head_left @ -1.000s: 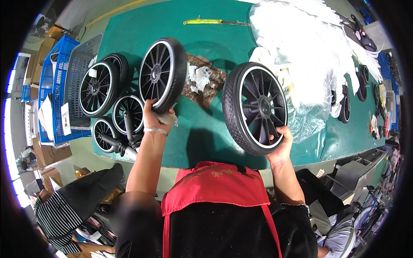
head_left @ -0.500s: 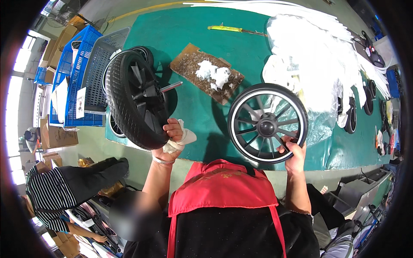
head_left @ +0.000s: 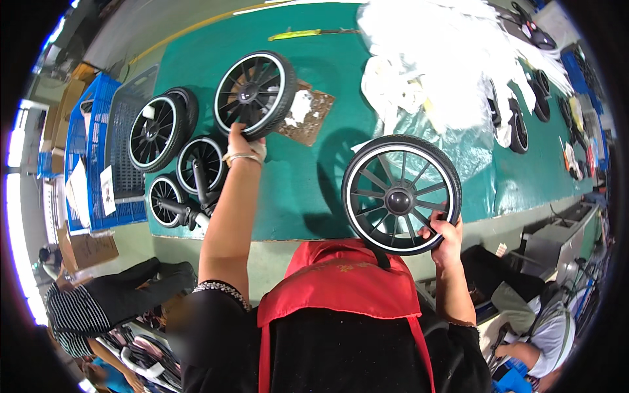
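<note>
My left hand (head_left: 242, 143) grips the lower rim of a black spoked wheel (head_left: 247, 92) with a white ring. Tilted, that wheel hangs over the left part of a brown cardboard piece (head_left: 320, 112), partly covering it and the white paste-like lump (head_left: 301, 107) on it. Some pale cloth shows beside my left palm. Near the table's front edge, my right hand (head_left: 447, 237) is closed round the lower right rim of a second, similar wheel (head_left: 399, 201), its hub cap facing up. The undersides of both wheels are hidden.
More wheels (head_left: 154, 133) lie at the table's left, some on a dark frame part (head_left: 183, 208). Beyond them stand blue (head_left: 98, 141) and grey crates (head_left: 126, 118). White cloths and plastic (head_left: 432, 72) fill the right. A yellow-handled tool (head_left: 295, 35) lies behind. Other people are around.
My left hand has carried its wheel forward and right, from the left side to over the cardboard, turning its hub face up. My right hand's wheel has barely moved. The view has shifted.
</note>
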Demonstrator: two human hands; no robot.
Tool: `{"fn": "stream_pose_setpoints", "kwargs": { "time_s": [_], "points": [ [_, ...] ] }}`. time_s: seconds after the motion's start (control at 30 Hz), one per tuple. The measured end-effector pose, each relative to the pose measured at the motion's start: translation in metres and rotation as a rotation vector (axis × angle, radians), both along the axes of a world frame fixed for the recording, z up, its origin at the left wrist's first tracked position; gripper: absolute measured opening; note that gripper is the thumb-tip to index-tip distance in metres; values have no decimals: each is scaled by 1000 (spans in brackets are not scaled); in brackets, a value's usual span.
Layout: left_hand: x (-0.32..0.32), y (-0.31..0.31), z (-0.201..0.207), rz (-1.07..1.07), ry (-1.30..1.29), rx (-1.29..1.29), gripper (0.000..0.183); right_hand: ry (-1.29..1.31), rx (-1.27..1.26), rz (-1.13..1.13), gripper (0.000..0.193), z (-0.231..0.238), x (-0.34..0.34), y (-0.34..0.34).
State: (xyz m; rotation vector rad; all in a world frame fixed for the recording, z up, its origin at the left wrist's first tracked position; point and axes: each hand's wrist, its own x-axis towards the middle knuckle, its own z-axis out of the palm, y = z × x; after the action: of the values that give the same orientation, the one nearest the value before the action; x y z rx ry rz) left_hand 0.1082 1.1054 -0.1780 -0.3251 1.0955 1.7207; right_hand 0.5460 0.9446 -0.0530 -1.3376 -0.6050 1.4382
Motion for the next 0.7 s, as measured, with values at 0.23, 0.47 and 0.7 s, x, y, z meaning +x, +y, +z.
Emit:
{"fn": "stream_pose_setpoints", "kwargs": {
  "time_s": [0.23,0.47,0.7],
  "points": [
    [-13,-77,82,-73,-164,106,24,-17,84,-31,47,14,15,-21],
    [-33,-128,93,-287,-678,465,32,-647,373,279,36,6,-24,-8],
    [-18,-185,88,-21,220,165,33,-1288,1054,890,36,-24,-38,24]
  ]
}}
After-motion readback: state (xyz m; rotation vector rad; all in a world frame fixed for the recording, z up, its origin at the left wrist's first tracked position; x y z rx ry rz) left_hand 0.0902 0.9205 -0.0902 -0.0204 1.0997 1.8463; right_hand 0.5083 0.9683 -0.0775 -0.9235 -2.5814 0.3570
